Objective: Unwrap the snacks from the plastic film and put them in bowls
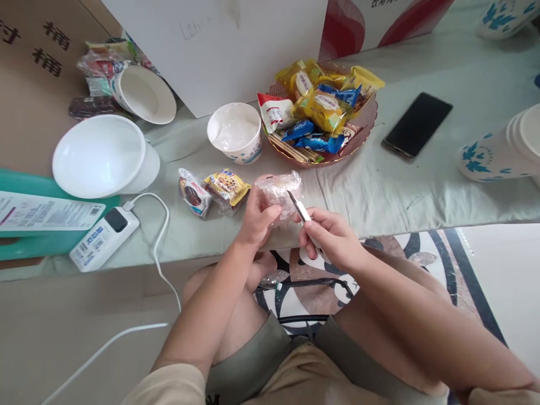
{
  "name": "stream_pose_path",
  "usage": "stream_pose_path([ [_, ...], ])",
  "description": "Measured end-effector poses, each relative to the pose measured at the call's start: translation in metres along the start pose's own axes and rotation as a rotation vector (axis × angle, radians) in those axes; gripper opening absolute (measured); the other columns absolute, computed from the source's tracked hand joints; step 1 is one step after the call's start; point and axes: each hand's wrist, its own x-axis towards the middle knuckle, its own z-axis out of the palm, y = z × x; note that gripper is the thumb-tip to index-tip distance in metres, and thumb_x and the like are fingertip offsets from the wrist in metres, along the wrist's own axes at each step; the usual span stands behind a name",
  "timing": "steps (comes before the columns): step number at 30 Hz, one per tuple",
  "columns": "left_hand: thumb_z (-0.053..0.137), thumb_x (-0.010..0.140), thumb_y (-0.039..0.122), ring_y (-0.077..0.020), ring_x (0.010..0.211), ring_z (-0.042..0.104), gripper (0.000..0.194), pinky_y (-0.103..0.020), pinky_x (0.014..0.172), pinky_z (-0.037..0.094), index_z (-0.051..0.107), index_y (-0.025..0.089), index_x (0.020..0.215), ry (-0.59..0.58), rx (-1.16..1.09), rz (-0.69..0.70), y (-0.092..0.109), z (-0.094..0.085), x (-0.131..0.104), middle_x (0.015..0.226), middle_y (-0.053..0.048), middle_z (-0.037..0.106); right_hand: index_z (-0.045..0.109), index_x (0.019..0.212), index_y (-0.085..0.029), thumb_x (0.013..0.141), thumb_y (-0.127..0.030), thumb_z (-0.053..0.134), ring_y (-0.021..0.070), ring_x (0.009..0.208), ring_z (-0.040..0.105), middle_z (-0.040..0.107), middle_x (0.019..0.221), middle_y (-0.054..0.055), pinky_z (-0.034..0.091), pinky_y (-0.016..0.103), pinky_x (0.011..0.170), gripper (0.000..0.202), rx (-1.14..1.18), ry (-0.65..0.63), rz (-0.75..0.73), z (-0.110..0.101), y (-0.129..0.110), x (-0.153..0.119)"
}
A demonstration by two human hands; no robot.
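Packet (283, 192) of clear, crinkled film, held in the left hand (255, 219) above the near edge of the table (379, 205), on the near side of the snack basket (310, 163) and just right of two wrapped snacks (228, 187). Left grip closed on packet, with thumb across the near side; far fingers partly hidden. Right hand (331, 236) closed around a slim white-handled tool (301, 209) with a dark pointed tip; cannot tell for certain whether blade or pen, nor whether in contact with the film. Chief hazard, in judgement: a skid of the tip off slick, loose film towards the left thumb, from too much push or a shallow angle. Also possible: a puncture reaching the contents through excess depth, or a twist of the packet out of the fingers under one-sided pressure. Direction of tool: tip up-left, away from the body and towards the packet; long axis slanting back down-right into the right palm. Packet seen broad face up, slightly wider across than deep; true long axis not certain because of crumpled film.
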Motion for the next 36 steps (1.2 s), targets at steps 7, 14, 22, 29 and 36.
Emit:
stream_pose_path([
  [7, 0.067, 0.066, 0.040, -0.0220, 0.096, 0.068, 0.044, -0.036, 0.081, 0.057, 0.059, 0.028, 0.107, 0.109, -0.058, -0.018, 0.007, 0.005, 0.004, 0.108, -0.004, 0.069, 0.062, 0.075, -0.017, 0.083, -0.061, 0.071, 0.0086, 0.049, 0.059, 0.065, 0.066, 0.000, 0.050, 0.021, 0.048, 0.045, -0.111, 0.001, 0.126, 0.000, 0.005, 0.005],
  [14, 0.071, 0.067, 0.047, -0.0187, 0.084, 0.066, 0.041, -0.033, 0.076, 0.056, 0.063, 0.028, 0.103, 0.183, -0.181, -0.093, 0.011, 0.002, 0.009, 0.092, -0.002, 0.067, 0.062, 0.073, -0.019, 0.094, -0.050, 0.056, 0.0140, 0.052, 0.058, 0.063, 0.059, 0.002, 0.044, 0.027, 0.051, 0.038, -0.649, -0.058, 0.079, -0.022, -0.008, -0.008],
  [22, 0.081, 0.074, 0.053, -0.0188, 0.090, 0.067, 0.062, -0.033, 0.081, 0.054, 0.048, 0.029, 0.121, 0.180, 0.340, 0.184, -0.005, 0.002, 0.002, 0.104, -0.003, 0.062, 0.077, 0.106, -0.026, 0.090, -0.039, 0.061, 0.0244, 0.076, 0.061, 0.068, 0.094, 0.009, 0.044, 0.036, 0.065, 0.027, -1.464, 0.637, -0.330, -0.102, -0.012, -0.004],
  [29, 0.078, 0.075, 0.046, -0.0326, 0.129, 0.055, 0.057, -0.049, 0.109, 0.047, 0.055, 0.021, 0.121, 0.180, 1.073, 0.596, 0.005, 0.003, -0.008, 0.131, -0.015, 0.058, 0.069, 0.119, -0.020, 0.093, -0.040, 0.059, 0.0348, 0.107, 0.064, 0.069, 0.114, 0.017, 0.050, 0.053, 0.095, 0.034, -1.373, 0.595, -0.570, -0.075, -0.014, 0.005],
  [36, 0.065, 0.089, 0.034, -0.0201, 0.086, 0.065, 0.015, -0.034, 0.081, 0.053, 0.068, 0.022, 0.080, 0.162, 0.903, 0.535, 0.016, 0.005, -0.001, 0.089, -0.005, 0.069, 0.061, 0.134, -0.019, 0.093, -0.039, 0.064, 0.0318, 0.119, 0.060, 0.065, 0.130, 0.016, 0.049, 0.050, 0.104, 0.046, -1.168, 0.275, -0.776, -0.033, 0.005, 0.023],
])
